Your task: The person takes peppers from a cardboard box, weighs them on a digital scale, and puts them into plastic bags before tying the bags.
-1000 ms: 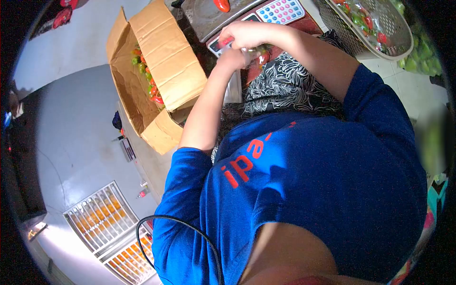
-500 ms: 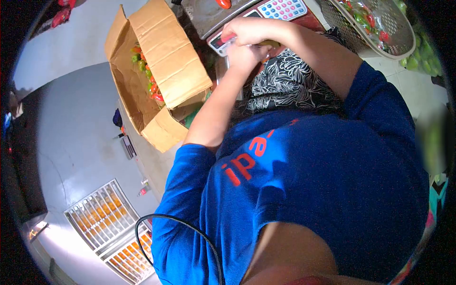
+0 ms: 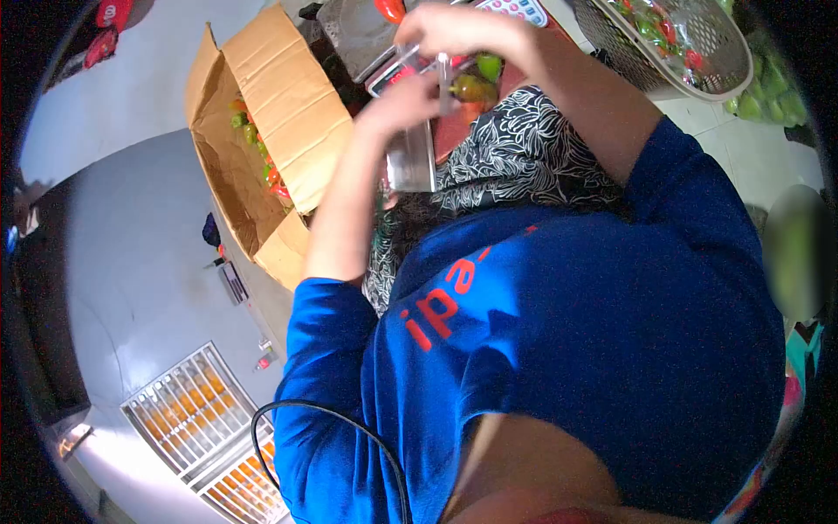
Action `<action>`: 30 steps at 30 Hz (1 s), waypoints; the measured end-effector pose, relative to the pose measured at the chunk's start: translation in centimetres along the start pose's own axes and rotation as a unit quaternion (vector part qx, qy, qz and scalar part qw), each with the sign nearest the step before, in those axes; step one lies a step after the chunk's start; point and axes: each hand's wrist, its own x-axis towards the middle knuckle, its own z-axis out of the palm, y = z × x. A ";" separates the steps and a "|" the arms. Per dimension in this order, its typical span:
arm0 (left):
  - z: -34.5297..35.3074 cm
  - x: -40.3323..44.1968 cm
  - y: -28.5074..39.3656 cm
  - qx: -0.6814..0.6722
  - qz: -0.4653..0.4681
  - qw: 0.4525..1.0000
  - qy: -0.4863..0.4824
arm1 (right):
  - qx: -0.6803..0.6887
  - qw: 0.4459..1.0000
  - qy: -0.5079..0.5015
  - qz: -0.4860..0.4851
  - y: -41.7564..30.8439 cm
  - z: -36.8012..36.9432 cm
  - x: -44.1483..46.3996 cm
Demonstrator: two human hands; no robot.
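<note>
My right hand is closed at the upper middle, with its fingers bent over the top of a clear plastic bag holding green and orange-red peppers. My left hand is lower and further left, its blurred fingers reaching to the bag's near side. Whether they grip it is unclear. Flat clear plastic lies below my left hand. Behind my hands is a scale with a keypad, partly covered. A red pepper rests on its metal pan.
An open cardboard box with red and green peppers stands on the left. At the upper right, a perforated basket holds bagged peppers, beside green produce. A black cable loops near my left sleeve.
My left hand has moved left, away from my right hand, and the peppers in the bag now show. My right hand has shifted slightly upward. The view has shifted a little.
</note>
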 end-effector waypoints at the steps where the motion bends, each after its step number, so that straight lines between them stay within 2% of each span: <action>1: -2.5 -0.8 0.5 -0.054 -0.035 0.998 0.002 | 0.072 0.995 0.004 0.063 -1.2 -2.0 -1.1; 2: -4.0 -1.1 -0.1 -0.129 -0.035 0.989 0.070 | 0.073 0.994 0.035 0.070 -0.9 -3.4 -1.6; 3: -4.8 0.0 -3.6 -0.144 0.021 0.976 0.164 | 0.074 0.992 0.064 0.076 -0.1 -4.2 -1.8; 4: -6.4 -0.1 -2.2 -0.205 -0.088 0.940 0.258 | 0.104 0.989 0.059 0.083 1.1 -4.5 -1.7; 5: -7.2 1.0 -4.0 -0.232 -0.042 0.910 0.341 | 0.133 0.986 0.054 0.090 2.5 -4.9 -1.6; 6: -7.8 2.4 -6.0 -0.247 -0.047 0.888 0.385 | 0.162 0.981 0.051 0.098 3.1 -5.0 -1.5; 9: -8.3 5.7 -6.1 -0.127 -0.064 0.918 0.371 | 0.114 0.991 0.046 0.061 2.7 -4.3 -1.3; 10: -7.9 6.7 -6.1 -0.062 -0.094 0.915 0.387 | 0.141 0.989 0.024 0.036 2.6 -4.2 -1.4; 11: -7.2 7.7 -6.0 0.003 -0.122 0.908 0.400 | 0.125 0.989 0.013 0.081 1.4 -4.5 -1.8; 12: -6.7 8.5 -5.9 0.069 -0.151 0.897 0.410 | 0.089 0.995 0.027 0.031 2.1 -4.2 -1.5; 13: -6.6 8.5 -4.6 0.080 -0.172 0.902 0.387 | 0.053 0.998 0.041 -0.020 2.9 -3.9 -1.3; 15: -6.8 7.6 -1.7 0.104 -0.214 0.911 0.338 | 0.077 0.996 0.037 0.015 3.2 -4.0 -1.1; 16: -6.5 7.7 -2.1 0.129 -0.194 0.905 0.355 | 0.089 0.995 0.036 0.032 3.3 -4.1 -1.1; 19: -6.5 7.3 -3.1 0.007 -0.099 0.901 0.421 | 0.106 0.992 0.055 0.050 3.5 -4.5 -1.3; 20: -6.1 7.5 -3.1 -0.248 -0.038 0.859 0.446 | 0.116 0.988 0.053 0.082 3.6 -4.5 -1.1; 21: -5.9 6.8 -1.2 -0.316 0.036 0.805 0.501 | 0.131 0.985 0.065 0.091 3.4 -4.6 -1.0; 23: -4.7 6.1 1.7 -0.475 0.094 0.705 0.518 | 0.160 0.978 0.082 0.108 2.5 -4.7 -1.1; 24: -3.6 6.1 1.8 -0.428 0.107 0.731 0.520 | 0.228 0.964 0.101 0.089 4.3 -3.9 0.0; 25: -2.8 5.8 2.7 -0.381 0.079 0.777 0.494 | 0.236 0.961 0.100 0.099 4.6 -3.8 0.3; 26: -1.4 6.1 3.0 -0.471 0.033 0.770 0.429 | 0.243 0.959 0.098 0.108 4.7 -3.8 0.4; 27: 0.0 6.8 2.5 -0.453 0.049 0.787 0.416 | 0.249 0.956 0.098 0.118 3.8 -3.9 0.2; 28: 1.2 7.0 1.6 -0.405 0.052 0.832 0.375 | 0.263 0.950 0.073 0.152 2.7 -4.3 -0.8; 30: 1.7 6.6 1.5 -0.283 0.034 0.921 0.265 | 0.182 0.973 0.081 0.116 3.6 -3.4 -0.4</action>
